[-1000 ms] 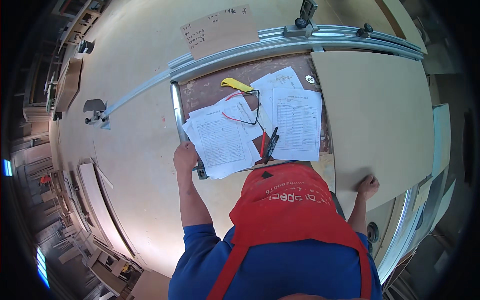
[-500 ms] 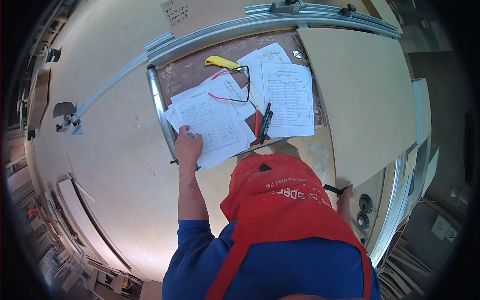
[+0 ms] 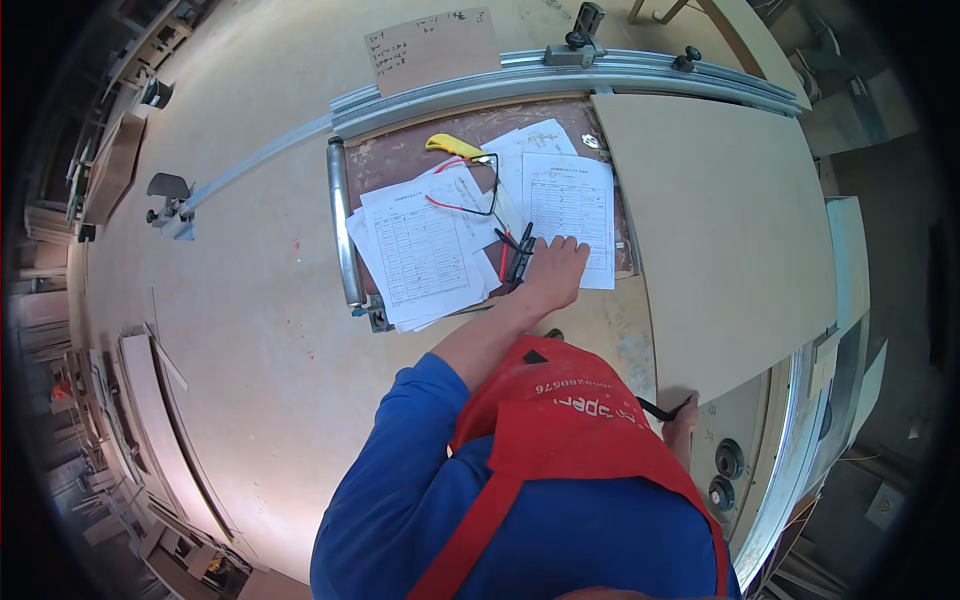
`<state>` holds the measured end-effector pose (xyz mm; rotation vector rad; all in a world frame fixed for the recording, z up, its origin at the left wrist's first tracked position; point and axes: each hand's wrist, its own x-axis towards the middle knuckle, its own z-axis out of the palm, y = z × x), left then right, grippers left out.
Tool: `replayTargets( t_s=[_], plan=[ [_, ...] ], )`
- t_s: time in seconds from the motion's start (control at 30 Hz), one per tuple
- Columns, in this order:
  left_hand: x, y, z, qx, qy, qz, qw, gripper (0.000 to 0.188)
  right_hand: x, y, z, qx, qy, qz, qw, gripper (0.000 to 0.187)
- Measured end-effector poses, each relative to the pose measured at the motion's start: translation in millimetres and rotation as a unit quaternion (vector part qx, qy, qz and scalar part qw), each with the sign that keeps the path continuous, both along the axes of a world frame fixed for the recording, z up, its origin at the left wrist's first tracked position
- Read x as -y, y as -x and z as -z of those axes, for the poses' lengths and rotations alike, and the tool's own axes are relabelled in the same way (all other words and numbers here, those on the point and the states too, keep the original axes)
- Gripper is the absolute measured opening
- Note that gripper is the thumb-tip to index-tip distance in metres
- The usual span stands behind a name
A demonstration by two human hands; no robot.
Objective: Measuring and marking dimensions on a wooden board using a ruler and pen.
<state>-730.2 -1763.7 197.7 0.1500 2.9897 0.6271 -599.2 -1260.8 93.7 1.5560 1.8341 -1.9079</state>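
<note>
My left hand (image 3: 557,272) rests on the right-hand printed sheet (image 3: 585,190), its fingers apart and pointing away from me. Just left of it, black pens (image 3: 519,262) lie beside a red pen (image 3: 504,262). Farther up are a yellow-handled cutter (image 3: 452,146) and glasses (image 3: 496,185) with red-tipped temples. More printed forms (image 3: 415,250) overlap on the left. Low at the right, my right hand (image 3: 682,425) is closed on a dark strap-like thing (image 3: 655,409), next to the near edge of a large beige board (image 3: 735,240). Part of that hand is hidden by the red apron.
A metal fence rail (image 3: 450,90) with clamps runs across the far side, a written-on board piece (image 3: 435,48) behind it. A metal roller (image 3: 345,220) borders the papers. Two dark knobs (image 3: 728,460) sit beneath the board. A wide pale panel (image 3: 250,300) spreads left.
My left hand has moved right, from the left forms to beside the pens. A dark pen-like thing now crosses the pens. The view has shifted slightly; my right hand stays by the board.
</note>
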Motion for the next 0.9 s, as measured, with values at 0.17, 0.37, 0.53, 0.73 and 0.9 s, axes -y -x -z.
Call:
replayTargets(
  t_s=[0.17, 0.37, 0.53, 0.73, 0.9],
  plan=[
    [-31, 59, 15, -0.060, 0.045, 0.056, 0.996, 0.056, 6, 8, 1, -0.082, 0.062, 0.005, 0.995, 0.053],
    [-111, 52, -9, -0.097, 0.020, 0.103, 0.990, 0.084, -15, 28, -10, -0.152, 0.215, -0.002, 0.965, 0.051],
    [-183, -8, 10, -0.027, -0.018, 0.202, 0.979, 0.102, -18, 42, -29, -0.129, 0.219, -0.033, 0.967, 0.065],
    [-201, -27, 12, -0.040, -0.015, 0.211, 0.976, 0.098, 5, 32, -50, -0.098, 0.140, 0.015, 0.985, 0.077],
    [-213, -35, -1, -0.098, -0.062, 0.186, 0.976, 0.084, -2, 10, -91, -0.184, 0.080, 0.020, 0.979, 0.065]
  ],
)
